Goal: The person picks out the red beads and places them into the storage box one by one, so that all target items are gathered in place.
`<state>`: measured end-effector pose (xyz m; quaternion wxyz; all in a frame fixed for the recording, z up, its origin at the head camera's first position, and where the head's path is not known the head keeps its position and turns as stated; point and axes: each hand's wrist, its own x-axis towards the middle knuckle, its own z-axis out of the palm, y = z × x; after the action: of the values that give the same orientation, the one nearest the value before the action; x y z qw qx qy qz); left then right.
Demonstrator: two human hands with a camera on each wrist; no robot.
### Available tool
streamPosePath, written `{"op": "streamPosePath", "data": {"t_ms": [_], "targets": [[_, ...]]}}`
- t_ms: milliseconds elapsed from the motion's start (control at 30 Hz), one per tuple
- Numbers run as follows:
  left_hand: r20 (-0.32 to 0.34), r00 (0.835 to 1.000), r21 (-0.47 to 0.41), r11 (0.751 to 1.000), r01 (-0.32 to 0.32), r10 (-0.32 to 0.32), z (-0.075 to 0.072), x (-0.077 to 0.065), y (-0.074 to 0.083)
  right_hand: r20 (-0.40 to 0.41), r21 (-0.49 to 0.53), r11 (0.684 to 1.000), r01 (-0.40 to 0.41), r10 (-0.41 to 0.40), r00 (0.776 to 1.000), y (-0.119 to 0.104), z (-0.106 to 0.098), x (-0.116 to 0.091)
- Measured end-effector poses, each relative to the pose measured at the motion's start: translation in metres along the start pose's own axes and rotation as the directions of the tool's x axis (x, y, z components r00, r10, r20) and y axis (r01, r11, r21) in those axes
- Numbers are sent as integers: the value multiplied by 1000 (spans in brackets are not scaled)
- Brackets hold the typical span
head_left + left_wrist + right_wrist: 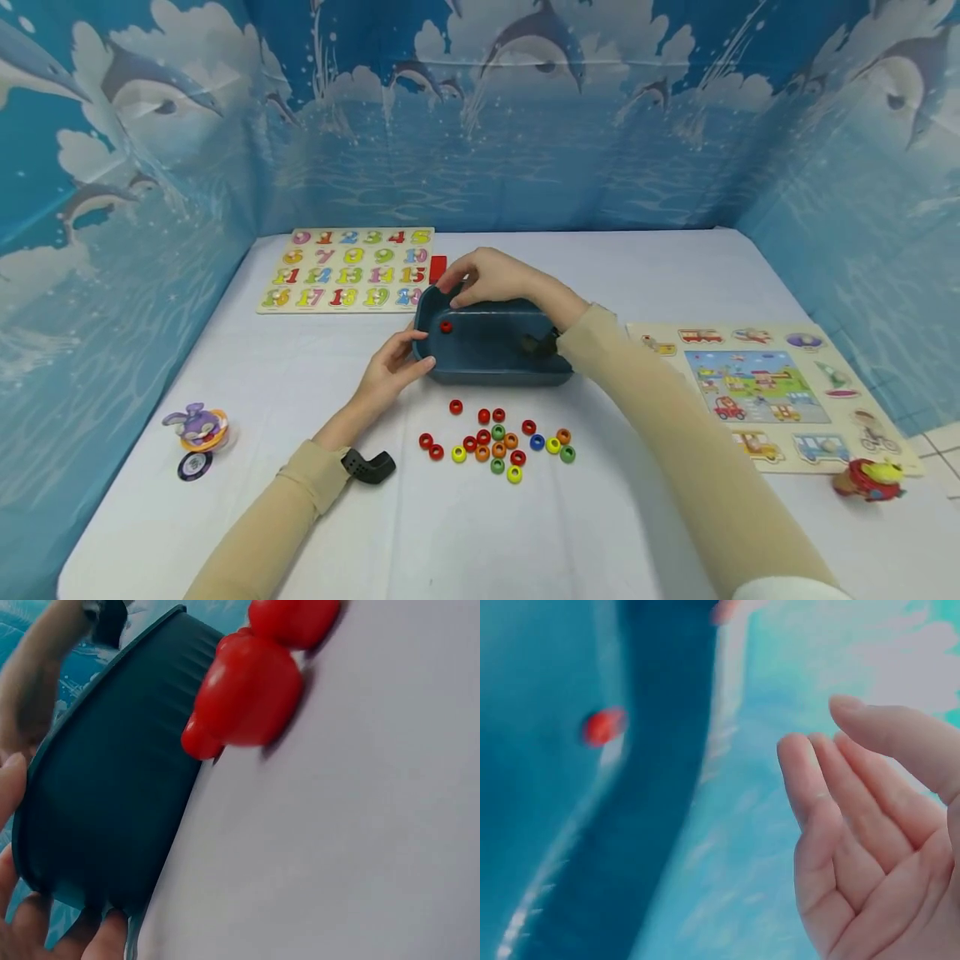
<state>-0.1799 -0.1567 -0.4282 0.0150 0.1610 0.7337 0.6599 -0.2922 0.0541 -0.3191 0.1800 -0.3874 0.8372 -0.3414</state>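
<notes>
A dark teal plastic tray stands mid-table with one red bead inside, near its left end. My left hand grips that left end, thumb on one side and fingers round the wall; in the left wrist view the fingers curve about the tray's end. Over the tray's far left corner my right hand hovers with fingers bent downward. In the right wrist view its thumb and fingers are apart, with nothing between them. Loose beads in red, orange, yellow, green and blue lie in front of the tray.
A number puzzle board lies behind to the left, a red block beside it. On the right are a vehicle puzzle board and a small red and yellow toy. A purple toy and a black disc lie left.
</notes>
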Motion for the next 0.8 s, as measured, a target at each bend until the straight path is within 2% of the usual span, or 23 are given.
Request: {"op": "streamPosePath", "data": {"t_ms": [67, 167, 233, 333, 433, 567, 700, 800], "targets": [[-9, 1000, -3, 1000, 11, -12, 1, -2, 4, -25, 49, 997, 51, -50, 998, -16, -5, -21], [-16, 1000, -13, 1000, 22, -22, 3, -3, 7, -71, 127, 986, 113, -104, 992, -33, -2, -56], [-18, 999, -20, 999, 26, -26, 4, -3, 8, -105, 169, 973, 159, -143, 984, -38, 7, -78], [-23, 999, -24, 999, 25, -25, 4, -3, 9, -141, 190, 966, 176, -151, 978, -37, 26, -106], [-26, 999, -24, 999, 22, -23, 4, -2, 9, -161, 181, 973, 143, -114, 980, -29, 49, -127], [-12, 999, -26, 999, 36, -36, 5, -2, 10, -183, 182, 982, 46, -12, 983, -10, 78, -146], [4, 998, -37, 998, 56, -56, 5, -2, 10, -231, 190, 981, -28, 73, 970, 10, 99, -157], [0, 998, -36, 997, 64, -64, 4, -3, 11, -269, 172, 984, -50, 96, 958, 19, 108, -160]]}}
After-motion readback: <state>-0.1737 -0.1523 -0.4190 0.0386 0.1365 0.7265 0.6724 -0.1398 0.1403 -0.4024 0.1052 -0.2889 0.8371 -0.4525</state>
